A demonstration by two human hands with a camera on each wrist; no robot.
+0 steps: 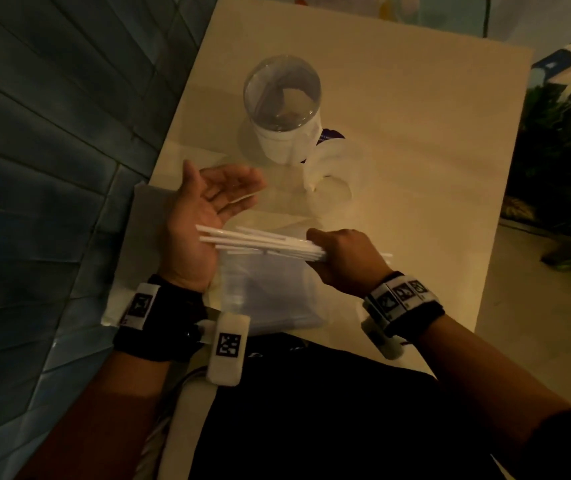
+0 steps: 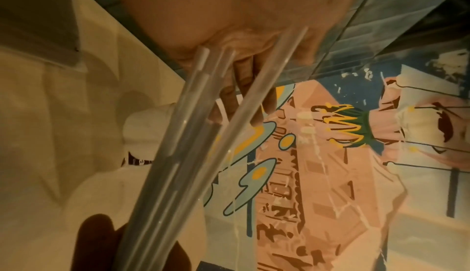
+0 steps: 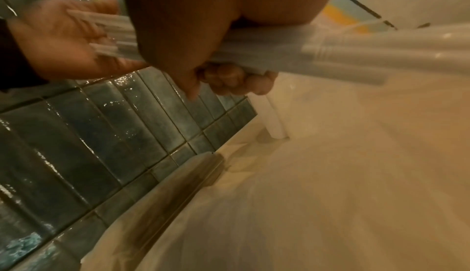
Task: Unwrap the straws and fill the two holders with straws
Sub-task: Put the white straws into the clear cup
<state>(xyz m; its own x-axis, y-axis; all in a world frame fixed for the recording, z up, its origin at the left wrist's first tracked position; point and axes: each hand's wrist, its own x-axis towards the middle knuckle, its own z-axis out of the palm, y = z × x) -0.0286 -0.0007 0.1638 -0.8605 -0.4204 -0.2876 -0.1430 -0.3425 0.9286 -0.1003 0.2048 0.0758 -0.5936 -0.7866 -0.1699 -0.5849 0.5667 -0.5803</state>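
My right hand [image 1: 341, 252] grips a bundle of white straws [image 1: 260, 242] held level over the near part of the table; its fingers [image 3: 229, 80] curl under the bundle [image 3: 279, 54]. The straws' left ends reach the heel of my left hand [image 1: 204, 209], which is held flat, palm up, fingers straight. In the left wrist view the straws [image 2: 188, 134] run under the palm [image 2: 229, 14]. A clear cylindrical holder [image 1: 282, 109] with a white band stands upright further back on the table. A second clear holder [image 1: 329, 178] stands to its right, closer to me.
A clear plastic wrapper [image 1: 263, 292] lies on the cream table [image 1: 415, 168] below my hands. A dark blue tiled wall [image 1: 52, 150] runs along the table's left edge. A painted wall and plants [image 1: 568, 168] lie beyond the right edge.
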